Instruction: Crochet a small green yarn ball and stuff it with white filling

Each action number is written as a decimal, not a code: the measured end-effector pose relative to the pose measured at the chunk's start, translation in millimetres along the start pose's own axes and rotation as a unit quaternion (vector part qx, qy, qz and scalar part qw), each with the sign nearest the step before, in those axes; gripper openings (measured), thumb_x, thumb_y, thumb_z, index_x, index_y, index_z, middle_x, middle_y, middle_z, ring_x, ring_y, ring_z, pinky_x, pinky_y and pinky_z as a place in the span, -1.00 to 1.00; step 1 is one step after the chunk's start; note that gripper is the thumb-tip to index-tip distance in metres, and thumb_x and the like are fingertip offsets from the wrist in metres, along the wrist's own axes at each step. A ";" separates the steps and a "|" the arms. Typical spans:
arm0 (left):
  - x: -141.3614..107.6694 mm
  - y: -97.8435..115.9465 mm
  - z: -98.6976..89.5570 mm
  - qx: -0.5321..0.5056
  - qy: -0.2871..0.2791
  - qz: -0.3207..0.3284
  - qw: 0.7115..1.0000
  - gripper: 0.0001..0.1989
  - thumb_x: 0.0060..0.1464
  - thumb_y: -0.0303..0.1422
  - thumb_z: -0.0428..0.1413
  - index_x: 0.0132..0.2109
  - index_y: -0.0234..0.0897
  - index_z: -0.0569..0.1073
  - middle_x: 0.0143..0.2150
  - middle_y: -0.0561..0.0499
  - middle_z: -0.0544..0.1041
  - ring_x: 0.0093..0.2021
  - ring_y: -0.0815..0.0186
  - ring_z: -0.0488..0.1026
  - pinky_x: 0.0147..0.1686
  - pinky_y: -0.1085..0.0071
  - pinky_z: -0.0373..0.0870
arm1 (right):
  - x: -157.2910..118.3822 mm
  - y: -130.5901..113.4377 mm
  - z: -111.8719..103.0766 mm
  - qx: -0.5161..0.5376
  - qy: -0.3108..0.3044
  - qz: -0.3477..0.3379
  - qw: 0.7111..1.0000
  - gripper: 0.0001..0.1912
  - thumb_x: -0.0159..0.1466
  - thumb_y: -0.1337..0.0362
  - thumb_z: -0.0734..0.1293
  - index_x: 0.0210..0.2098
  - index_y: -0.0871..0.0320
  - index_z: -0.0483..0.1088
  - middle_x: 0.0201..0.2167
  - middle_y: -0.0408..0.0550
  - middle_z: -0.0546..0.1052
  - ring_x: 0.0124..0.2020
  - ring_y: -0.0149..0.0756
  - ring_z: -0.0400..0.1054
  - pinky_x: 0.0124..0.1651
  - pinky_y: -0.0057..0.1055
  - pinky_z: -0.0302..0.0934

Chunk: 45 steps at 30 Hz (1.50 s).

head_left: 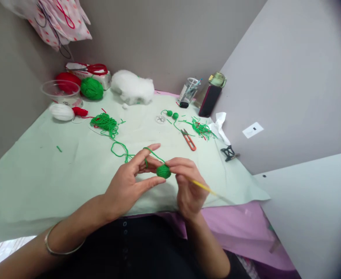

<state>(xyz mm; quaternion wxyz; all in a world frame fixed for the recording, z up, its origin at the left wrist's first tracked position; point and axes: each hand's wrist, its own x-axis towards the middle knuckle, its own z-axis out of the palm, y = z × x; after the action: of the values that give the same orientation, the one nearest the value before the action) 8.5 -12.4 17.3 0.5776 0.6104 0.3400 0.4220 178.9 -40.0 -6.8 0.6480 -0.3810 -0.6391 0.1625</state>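
Between thumb and fingers, my left hand [129,182] pinches a small round green crochet piece [163,171]. A strand of green yarn [155,154] loops over its raised index finger and runs down to the piece. My right hand [189,184] grips a crochet hook [201,185] with a yellow handle, its fingers touching the right side of the crochet piece. The hook's tip is hidden at the piece. From the left hand the yarn trails back to a loose tangle of green yarn [104,123] on the table.
Orange thread snips [189,140], two small green crochet balls [172,114] and yarn scraps [201,128] lie beyond my right hand. White stuffing [132,87], a green yarn ball [91,88] and a clear tub [61,93] stand at the back. A phone [210,101] leans at the right.
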 end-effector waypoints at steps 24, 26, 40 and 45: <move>16.0 48.6 -42.9 -0.149 0.025 0.148 0.977 -0.28 0.36 0.18 -0.20 -0.54 -0.18 0.45 -0.05 0.10 0.64 0.26 0.10 0.41 0.31 0.05 0.31 | 17.7 0.8 -16.1 0.141 -0.083 0.052 0.985 -0.80 0.45 0.14 0.29 -0.24 0.00 0.52 -0.34 -0.07 0.63 -0.26 -0.19 0.52 -0.19 -0.18 0.44; 13.9 34.6 -40.4 0.093 0.014 0.248 0.964 -0.38 0.35 0.10 -0.05 -0.51 -0.16 0.53 0.10 0.08 0.64 0.46 0.01 0.17 0.52 -0.04 -0.27 | 18.1 -2.2 -13.4 0.121 -0.062 0.035 0.990 -0.81 0.46 0.16 0.28 -0.21 -0.02 0.54 -0.31 -0.07 0.65 -0.24 -0.20 0.52 -0.20 -0.20 0.42; 1.9 8.7 -0.2 -0.121 0.029 -0.036 0.992 -0.46 0.09 -0.37 0.36 0.22 -0.15 0.50 -0.15 0.03 0.56 -0.07 0.25 0.54 -0.01 0.31 0.50 | 10.8 -9.1 -6.7 -0.027 -0.045 -0.031 0.998 -0.74 0.44 0.37 0.28 -0.02 -0.03 0.56 -0.13 -0.03 0.65 -0.10 -0.20 0.52 -0.11 -0.19 0.45; 0.8 6.1 8.5 -0.148 0.061 -0.059 0.985 -0.31 0.03 -0.38 0.40 0.30 -0.20 0.41 -0.16 0.02 0.56 -0.04 0.23 0.52 0.01 0.30 0.48 | -1.6 -1.9 -2.6 -0.153 -0.020 -0.110 0.982 -0.58 0.38 0.43 0.33 0.13 -0.14 0.52 -0.10 -0.04 0.60 -0.10 -0.18 0.52 -0.14 -0.21 0.48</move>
<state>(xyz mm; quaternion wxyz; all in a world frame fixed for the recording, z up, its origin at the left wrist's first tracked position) 16.1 -15.9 23.7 0.6639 0.4697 0.3440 0.4693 180.6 -43.2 -6.3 0.5832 -0.3997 -0.7072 -0.0016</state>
